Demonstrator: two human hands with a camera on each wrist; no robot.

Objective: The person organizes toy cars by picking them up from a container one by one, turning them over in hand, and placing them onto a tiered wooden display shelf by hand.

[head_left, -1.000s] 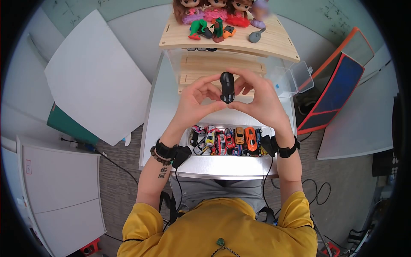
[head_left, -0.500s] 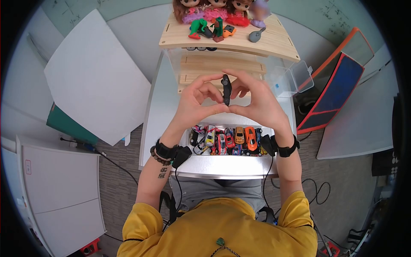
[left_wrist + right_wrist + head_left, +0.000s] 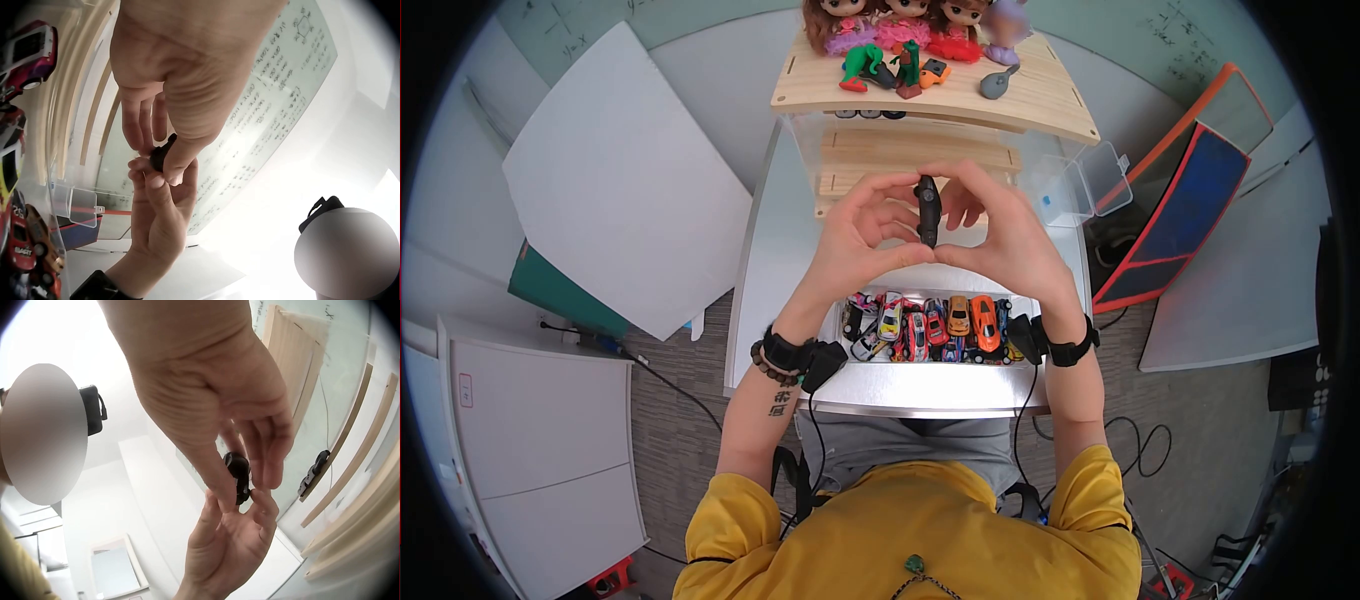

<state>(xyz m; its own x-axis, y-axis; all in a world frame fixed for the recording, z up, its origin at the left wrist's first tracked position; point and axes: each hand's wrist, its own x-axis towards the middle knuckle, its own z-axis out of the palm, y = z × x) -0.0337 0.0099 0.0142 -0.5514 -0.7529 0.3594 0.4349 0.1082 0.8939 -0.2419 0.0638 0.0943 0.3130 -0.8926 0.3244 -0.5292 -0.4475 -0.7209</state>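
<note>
A small black toy car (image 3: 929, 212) is held up between both hands over the white table (image 3: 785, 255), seen narrow and on end in the head view. My left hand (image 3: 862, 228) pinches it from the left, thumb at the near end and fingertip at the far end. From the right, my right hand (image 3: 1005, 225) pinches the same two ends. Both thumbs almost meet below the car. In the right wrist view the black car (image 3: 237, 474) shows a glossy rounded body, partly covered by fingers. Nearer the body, a clear tray (image 3: 837, 335) holds several colourful toy cars (image 3: 958, 317).
Behind the hands stands a wooden shelf (image 3: 1050, 95) with dolls (image 3: 905, 25) and small toys on top. More black toy cars (image 3: 314, 472) sit on a lower tier. An open clear plastic box (image 3: 1065, 195) stands at the right. Cables run from both wrist cameras.
The black toy car has been turned between the fingers, from showing its wider top to a narrow side. Both hands stay nearly in place; the left fingers shift slightly.
</note>
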